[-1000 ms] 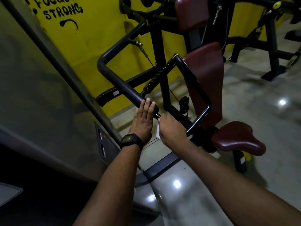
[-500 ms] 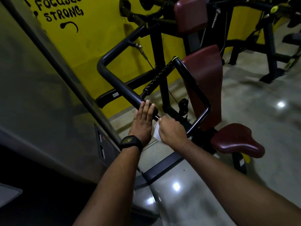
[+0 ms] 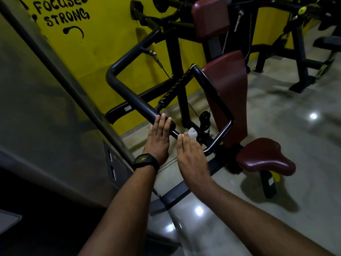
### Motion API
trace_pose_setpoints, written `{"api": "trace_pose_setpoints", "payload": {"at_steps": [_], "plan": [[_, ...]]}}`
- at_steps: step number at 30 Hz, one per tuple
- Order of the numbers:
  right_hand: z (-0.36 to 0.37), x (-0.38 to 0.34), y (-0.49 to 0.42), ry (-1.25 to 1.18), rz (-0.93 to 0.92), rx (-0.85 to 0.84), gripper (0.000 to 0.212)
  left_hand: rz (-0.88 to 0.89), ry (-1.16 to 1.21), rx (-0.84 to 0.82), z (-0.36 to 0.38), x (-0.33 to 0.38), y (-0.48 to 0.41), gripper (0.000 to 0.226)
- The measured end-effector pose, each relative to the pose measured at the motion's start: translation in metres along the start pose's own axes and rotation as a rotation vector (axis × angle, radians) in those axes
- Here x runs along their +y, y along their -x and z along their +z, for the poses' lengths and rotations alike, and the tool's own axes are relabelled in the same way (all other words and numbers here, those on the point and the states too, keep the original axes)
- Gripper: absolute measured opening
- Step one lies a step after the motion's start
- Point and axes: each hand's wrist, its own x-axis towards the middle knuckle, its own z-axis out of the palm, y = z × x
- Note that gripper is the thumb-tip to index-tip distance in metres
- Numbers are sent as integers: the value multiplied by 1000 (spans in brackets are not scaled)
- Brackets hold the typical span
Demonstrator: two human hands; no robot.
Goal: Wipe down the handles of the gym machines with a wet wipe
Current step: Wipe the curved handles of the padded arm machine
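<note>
While the left hand [image 3: 158,141] lies flat on the machine, its fingers [image 3: 163,124] are straight and pressed side by side, their tips resting on the end of the thick black handle [image 3: 140,106]; they curl round nothing. Just to the right of them the right hand [image 3: 191,157] reaches forward, seen from the back, its fingers [image 3: 186,143] also nearly straight and close together. A bunched white wet wipe [image 3: 192,132] pokes out from under and beyond those fingertips, held against the thin bar [image 3: 175,133] that runs out of the thick handle's end. How the thumb sits on the wipe is hidden.

Behind the left fingers, a black watch [image 3: 145,161] sits on the wrist. Ahead of both sets of fingers the handle bends into a rectangular loop, whose far side carries a textured grip [image 3: 177,87]. Beyond the right fingers stands a maroon back pad [image 3: 228,93], and to their right, lower down, a maroon seat [image 3: 265,157]. Farther out, past the loop, a yellow wall [image 3: 114,34] bears the black painted words "FOCUSED STRONG". Left of the left fingers slants a grey panel [image 3: 46,108]. Under everything, a glossy pale floor [image 3: 295,117] shows bright light spots, and more black machine frames [image 3: 302,52] stand far off to the right.
</note>
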Motion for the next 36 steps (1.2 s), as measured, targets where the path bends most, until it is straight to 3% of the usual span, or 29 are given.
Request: {"api": "trace_pose_setpoints", "payload": {"at_steps": [10,15,20,25,29,33,36], "plan": [[-15,6,-6,-37,-45,-108,91,20,24,36,5,-2,0,110],[-19,2,-2,-104,78,-122,71,0,15,36,6,-1,1,114],[-23,19,-16,-119,67,-68,38,-3,-5,29,5,0,0,107],[-22,10,3,-47,85,-83,61,-6,-8,23,6,-1,0,108],[-16,13,-7,-75,49,-35,66,-12,-11,18,5,2,0,106],[-8,8,10,62,-2,-82,81,1,3,26,5,0,1,105],[-12,17,-5,-32,-28,-55,79,3,9,28,4,1,0,105]]}}
